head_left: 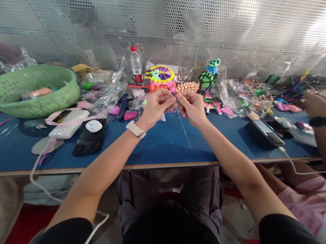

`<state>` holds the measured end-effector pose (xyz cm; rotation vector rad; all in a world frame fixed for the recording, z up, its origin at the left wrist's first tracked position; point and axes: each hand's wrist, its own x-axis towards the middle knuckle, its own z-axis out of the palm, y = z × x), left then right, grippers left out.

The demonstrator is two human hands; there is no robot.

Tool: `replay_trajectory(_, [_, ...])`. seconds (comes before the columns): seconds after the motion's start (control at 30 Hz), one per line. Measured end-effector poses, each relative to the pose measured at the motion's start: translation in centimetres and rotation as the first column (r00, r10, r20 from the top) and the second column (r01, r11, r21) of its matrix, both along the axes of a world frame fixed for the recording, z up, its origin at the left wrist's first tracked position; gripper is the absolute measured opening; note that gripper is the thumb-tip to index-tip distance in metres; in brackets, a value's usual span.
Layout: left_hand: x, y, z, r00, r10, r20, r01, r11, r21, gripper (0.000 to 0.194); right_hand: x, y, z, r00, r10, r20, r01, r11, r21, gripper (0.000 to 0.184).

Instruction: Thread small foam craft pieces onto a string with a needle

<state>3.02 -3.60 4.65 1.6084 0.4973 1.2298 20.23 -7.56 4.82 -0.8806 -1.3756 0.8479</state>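
Observation:
My left hand (157, 106) and my right hand (192, 106) meet above the blue table (159, 143), fingertips pinched together. Between them runs a thin clear thread (183, 127) that hangs down toward the table's front edge. A small piece at the pinch is too small to name. Just behind my hands lie a yellow, purple and pink beaded toy (160, 77), a row of peach beads (187, 86) and a green and blue beaded figure (208, 77). My left wrist carries a pale watch (135, 129).
A green perforated basket (28, 91) stands at the back left. A white power bank (67, 124), a white earbud case (94, 125) and a black phone (89, 142) lie left of centre. Another phone (264, 132) charges at right, beside another person's hand (318, 105). A water bottle (136, 65) stands against the mesh wall.

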Motion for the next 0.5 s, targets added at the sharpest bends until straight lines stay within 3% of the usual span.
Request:
replay_trajectory(0.2, [0.04,-0.39,0.05,1.0,-0.003,-0.013,0.003,0.999,0.04,0.054,0.44,0.07,-0.13,1.0,0.003,-0.002,-0.003,0.999,0.05,0.054])
replay_trajectory(0.33, [-0.3,-0.45,0.01,0.993,0.061,-0.1,-0.041,0.98,0.197,0.038,0.76,0.44,-0.45,0.997,-0.078,0.0,0.078,0.993,0.085,0.044])
replay_trajectory(0.4, [-0.45,-0.56,-0.22,0.973,0.166,-0.161,-0.104,0.937,0.334,0.032,0.78,0.55,-0.56,0.994,-0.112,0.017,0.11,0.99,0.088,0.04])
replay_trajectory(0.5, [-0.59,-0.62,-0.79,0.909,0.353,-0.221,-0.185,0.817,0.546,0.024,0.61,0.57,-0.65,0.995,-0.097,0.019,0.095,0.992,0.083,0.037])
